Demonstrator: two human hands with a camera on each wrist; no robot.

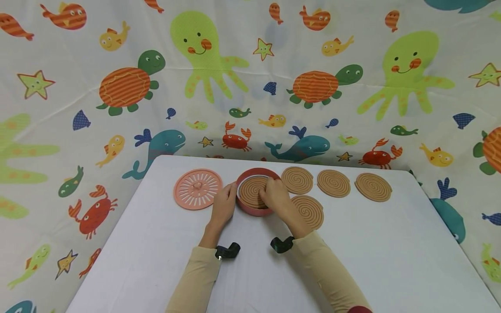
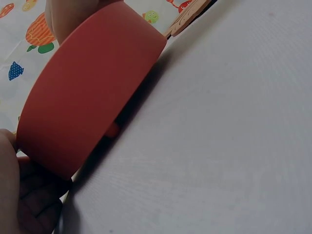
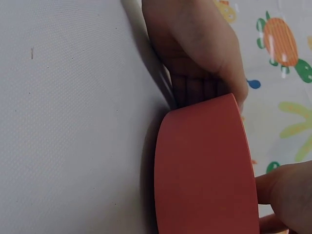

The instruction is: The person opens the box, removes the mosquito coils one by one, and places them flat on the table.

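A round red case (image 1: pixel 256 212) sits on the white table, with a brown spiral mosquito coil (image 1: pixel 249 191) inside its rim. My left hand (image 1: pixel 224 205) grips the case's left side; in the left wrist view its thumb is at the rim and its fingers (image 2: pixel 41 204) lie against the lower edge. My right hand (image 1: pixel 278 199) reaches over the right rim, its curled fingers pinching the coil near the middle. The fingertips are partly hidden. Both wrist views show the outer wall of the case (image 3: pixel 204 170), not the coil inside.
A pink slotted lid (image 1: pixel 185 190) lies left of the case. Several more mosquito coils (image 1: pixel 334 183) lie to the right, one (image 1: pixel 311 208) partly behind the right wrist. A sea-animal patterned cloth (image 1: pixel 242 108) hangs behind the table's back edge.
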